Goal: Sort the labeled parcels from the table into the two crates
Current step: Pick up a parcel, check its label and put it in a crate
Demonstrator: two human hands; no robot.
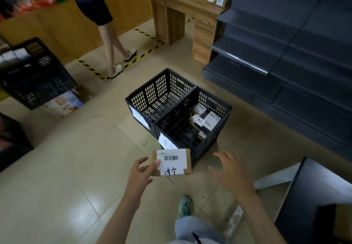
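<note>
Parcel (172, 162) in left hand (141, 171)

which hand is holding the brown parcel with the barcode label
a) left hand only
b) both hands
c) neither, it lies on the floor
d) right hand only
a: the left hand pinches the parcel at its left edge, while the right hand hovers apart from it with fingers spread, holding nothing.
</note>
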